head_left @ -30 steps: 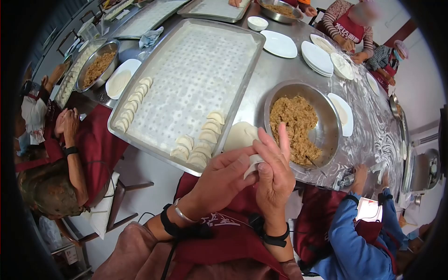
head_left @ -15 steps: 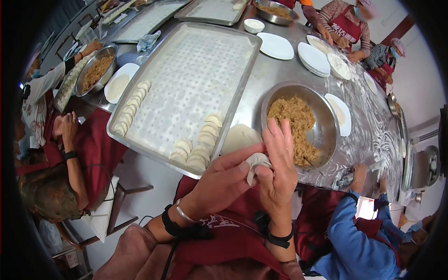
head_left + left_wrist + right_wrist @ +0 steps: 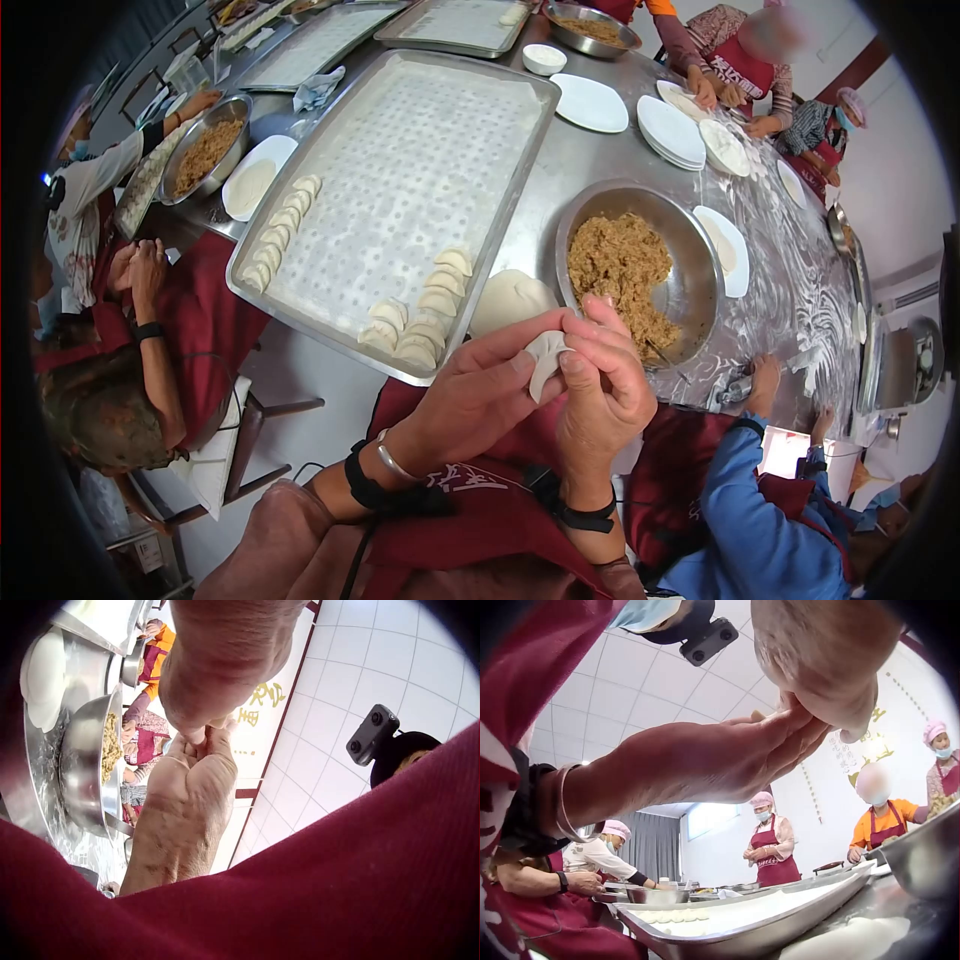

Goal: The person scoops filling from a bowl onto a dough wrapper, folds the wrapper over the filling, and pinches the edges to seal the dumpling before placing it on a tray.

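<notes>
- The dumpling (image 3: 546,352) sits up between both hands, over the person's apron (image 3: 470,478) and just off the near edge of the tray (image 3: 400,150)
- Left hand (image 3: 470,380) pinches one side with thumb and fingers, right hand (image 3: 605,385) pinches the other, so it's gripped from both sides
- My worry: squeeze too hard and the skin probably splits, and filling on the rim could stop it sealing
- Nothing's under it but lap, so if both pinches slip it likely misses the tray
- Counts: one dumpling in hand, one tray in front, one filling bowl (image 3: 695,280) near right
- About seven in the left row (image 3: 283,222), maybe eight or nine in the near right group (image 3: 438,300), they overlap so don't quote me
- One pile of dough wrappers (image 3: 510,303) between tray and bowl, can't tell how many
</notes>
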A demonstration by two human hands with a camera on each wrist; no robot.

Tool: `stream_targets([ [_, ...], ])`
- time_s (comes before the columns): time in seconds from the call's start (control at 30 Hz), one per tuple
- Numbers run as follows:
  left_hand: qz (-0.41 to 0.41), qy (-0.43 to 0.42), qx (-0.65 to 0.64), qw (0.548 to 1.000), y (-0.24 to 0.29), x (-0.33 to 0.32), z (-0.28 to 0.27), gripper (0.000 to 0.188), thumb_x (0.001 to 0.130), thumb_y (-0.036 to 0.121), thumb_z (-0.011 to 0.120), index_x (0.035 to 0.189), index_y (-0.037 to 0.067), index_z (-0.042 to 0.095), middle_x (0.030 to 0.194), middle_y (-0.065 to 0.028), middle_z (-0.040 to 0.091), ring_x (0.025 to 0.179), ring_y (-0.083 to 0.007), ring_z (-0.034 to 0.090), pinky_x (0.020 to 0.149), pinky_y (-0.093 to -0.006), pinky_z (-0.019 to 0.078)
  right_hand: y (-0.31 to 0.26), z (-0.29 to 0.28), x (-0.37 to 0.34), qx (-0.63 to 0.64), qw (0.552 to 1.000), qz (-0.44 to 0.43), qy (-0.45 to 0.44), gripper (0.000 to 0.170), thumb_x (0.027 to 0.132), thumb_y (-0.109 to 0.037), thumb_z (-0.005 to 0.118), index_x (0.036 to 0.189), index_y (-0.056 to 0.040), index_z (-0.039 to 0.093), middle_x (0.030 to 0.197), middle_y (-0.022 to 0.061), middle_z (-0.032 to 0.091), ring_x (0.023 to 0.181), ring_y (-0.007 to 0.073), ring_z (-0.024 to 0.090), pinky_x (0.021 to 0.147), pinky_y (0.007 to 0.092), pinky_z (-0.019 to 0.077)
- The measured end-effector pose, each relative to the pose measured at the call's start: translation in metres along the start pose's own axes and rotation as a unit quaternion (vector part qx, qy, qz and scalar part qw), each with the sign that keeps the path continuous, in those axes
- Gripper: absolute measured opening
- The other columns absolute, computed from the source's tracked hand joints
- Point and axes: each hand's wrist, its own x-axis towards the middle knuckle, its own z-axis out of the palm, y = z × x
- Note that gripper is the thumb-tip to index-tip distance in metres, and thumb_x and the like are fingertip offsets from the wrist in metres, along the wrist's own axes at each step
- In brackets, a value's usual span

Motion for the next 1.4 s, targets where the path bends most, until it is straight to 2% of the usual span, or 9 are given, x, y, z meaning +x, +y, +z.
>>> stream_targets([
  [0.17, -0.013, 0.009, 0.001, 1.000, 0.000, -0.001, 0.000, 0.047, 0.104, 0.011, 0.041, 0.148, -0.002, 0.033, 0.143, -0.0116, 0.045, 0.133, -0.0198, 0.044, 0.116, -0.0390, 0.0331, 0.002, -0.007, 0.002, -0.008, 0.999, -0.026, -0.026, 0.016, 0.075, 0.004, 0.073, 0.091, 0.0005, 0.071, 0.101, 0.0136, 0.073, 0.117, 0.0354, 0.061, 0.107, 0.0529, 0.0398],
  [0.33, -0.025, 0.003, 0.007, 1.000, 0.004, -0.003, -0.005, 0.049, 0.104, 0.016, 0.043, 0.148, -0.003, 0.032, 0.142, -0.0111, 0.046, 0.131, -0.0201, 0.046, 0.114, -0.0388, 0.0350, -0.009, -0.005, 0.007, 0.022, 0.997, 0.060, -0.052, 0.027, 0.073, 0.004, 0.074, 0.100, 0.0002, 0.073, 0.107, 0.0144, 0.072, 0.122, 0.0377, 0.058, 0.107, 0.0460, 0.0406],
  [0.63, -0.034, -0.020, 0.016, 0.999, 0.003, -0.003, -0.007, 0.054, 0.104, 0.028, 0.044, 0.145, -0.006, 0.033, 0.139, -0.0123, 0.048, 0.130, -0.0207, 0.047, 0.114, -0.0387, 0.0356, 0.009, -0.021, 0.005, -0.019, 0.992, -0.015, -0.123, 0.024, 0.071, -0.002, 0.078, 0.094, -0.0010, 0.074, 0.106, 0.0132, 0.072, 0.124, 0.0365, 0.056, 0.109, 0.0474, 0.0380],
  [0.77, -0.056, -0.017, 0.006, 0.998, 0.009, -0.005, -0.012, 0.053, 0.105, 0.031, 0.043, 0.142, -0.005, 0.037, 0.135, -0.0106, 0.051, 0.126, -0.0189, 0.050, 0.111, -0.0372, 0.0391, -0.008, -0.019, 0.015, -0.013, 0.988, 0.056, -0.142, 0.025, 0.068, -0.002, 0.078, 0.094, -0.0021, 0.074, 0.103, 0.0101, 0.073, 0.124, 0.0346, 0.057, 0.110, 0.0490, 0.0366],
  [0.93, -0.116, -0.017, 0.040, 0.992, 0.014, -0.005, -0.009, 0.050, 0.105, 0.036, 0.043, 0.136, -0.003, 0.045, 0.126, -0.0082, 0.055, 0.117, -0.0157, 0.055, 0.103, -0.0335, 0.0451, -0.002, -0.032, 0.024, -0.046, 0.960, -0.023, -0.276, 0.025, 0.066, -0.009, 0.080, 0.089, -0.0034, 0.075, 0.099, 0.0075, 0.074, 0.124, 0.0351, 0.057, 0.111, 0.0510, 0.0349],
  [1.17, -0.129, -0.001, 0.065, 0.990, 0.018, -0.006, -0.005, 0.048, 0.104, 0.038, 0.044, 0.131, -0.002, 0.050, 0.122, -0.0073, 0.057, 0.114, -0.0152, 0.056, 0.100, -0.0320, 0.0462, -0.004, -0.032, 0.022, -0.018, 0.960, -0.022, -0.280, 0.021, 0.070, -0.016, 0.079, 0.084, -0.0023, 0.074, 0.091, 0.0109, 0.074, 0.122, 0.0381, 0.058, 0.112, 0.0551, 0.0295],
  [1.27, -0.147, 0.011, 0.045, 0.988, 0.019, -0.005, -0.012, 0.055, 0.100, 0.038, 0.052, 0.138, -0.003, 0.046, 0.136, -0.0104, 0.053, 0.124, -0.0202, 0.052, 0.103, -0.0382, 0.0451, -0.015, -0.026, 0.025, -0.099, 0.959, -0.015, -0.266, 0.015, 0.069, -0.008, 0.079, 0.083, -0.0055, 0.074, 0.094, 0.0065, 0.074, 0.117, 0.0344, 0.062, 0.110, 0.0544, 0.0340],
  [1.33, -0.136, -0.037, 0.366, 0.920, 0.026, 0.000, -0.016, 0.057, 0.097, 0.028, 0.060, 0.141, -0.004, 0.042, 0.136, -0.0116, 0.052, 0.121, -0.0215, 0.055, 0.098, -0.0370, 0.0498, -0.006, -0.031, 0.025, -0.066, 0.957, -0.069, -0.275, 0.016, 0.073, -0.007, 0.078, 0.088, -0.0033, 0.073, 0.099, 0.0097, 0.074, 0.119, 0.0360, 0.061, 0.110, 0.0537, 0.0350],
  [1.4, -0.076, -0.013, 0.287, 0.955, 0.016, -0.003, 0.000, 0.054, 0.097, 0.023, 0.058, 0.141, -0.004, 0.042, 0.129, -0.0088, 0.056, 0.111, -0.0167, 0.058, 0.094, -0.0319, 0.0498, 0.000, -0.026, 0.014, -0.012, 0.983, -0.031, -0.181, 0.018, 0.073, -0.007, 0.078, 0.090, -0.0016, 0.073, 0.101, 0.0117, 0.073, 0.120, 0.0368, 0.060, 0.109, 0.0520, 0.0361],
])
